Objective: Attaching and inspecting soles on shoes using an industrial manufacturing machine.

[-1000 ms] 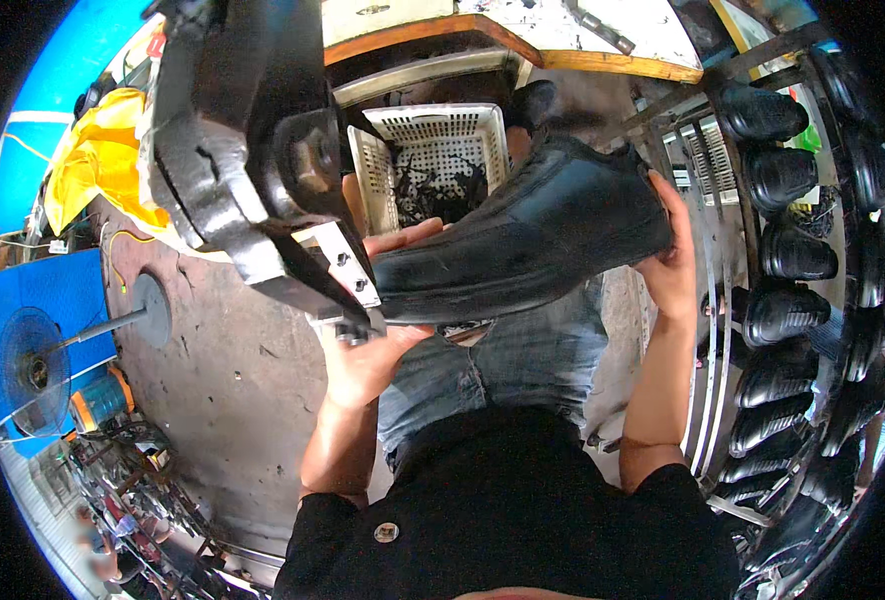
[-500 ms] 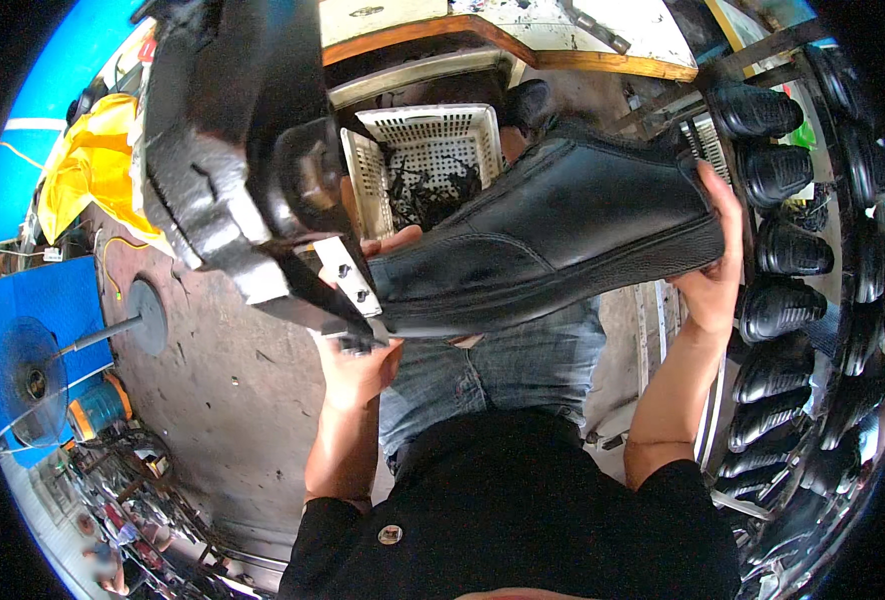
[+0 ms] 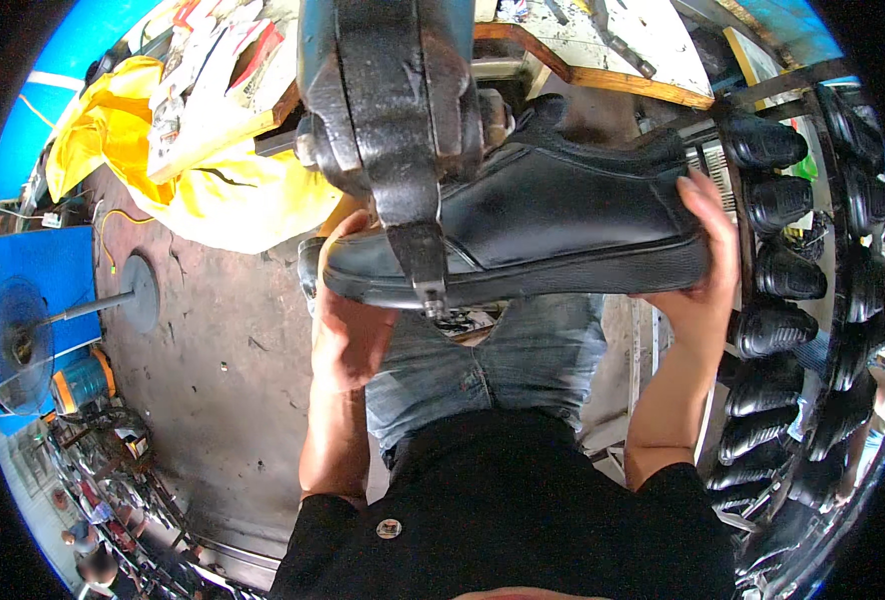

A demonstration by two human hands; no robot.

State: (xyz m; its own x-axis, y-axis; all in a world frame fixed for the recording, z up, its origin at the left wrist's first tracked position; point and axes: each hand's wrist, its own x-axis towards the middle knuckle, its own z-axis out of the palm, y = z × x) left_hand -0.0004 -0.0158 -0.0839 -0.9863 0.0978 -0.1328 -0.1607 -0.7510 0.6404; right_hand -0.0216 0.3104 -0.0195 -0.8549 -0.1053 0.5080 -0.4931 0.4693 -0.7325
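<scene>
A black leather shoe (image 3: 573,215) is held level on its side in front of me, toe to the left and sole edge toward me. My left hand (image 3: 353,320) closes round the toe end, its fingers partly hidden behind the shoe. At the heel, my right hand (image 3: 708,245) wraps the back, thumb and fingers on either side. A dark metal machine head (image 3: 393,120) hangs over the front part of the shoe. Its tapered arm (image 3: 413,250) crosses in front of the toe, with a small tip by the sole edge; contact there is unclear.
Racks on the right carry several black shoes (image 3: 793,270). Yellow cloth (image 3: 213,200) drapes beneath a littered table (image 3: 213,135) at the far left. A white worktop with a wooden edge (image 3: 643,85) stands beyond the shoe. A fan (image 3: 28,345) is on the left.
The machine head has swung right, from a slant at the left to upright over the shoe. The shoe's toe has shifted left, and the white crate is now hidden. Both hands keep their hold.
</scene>
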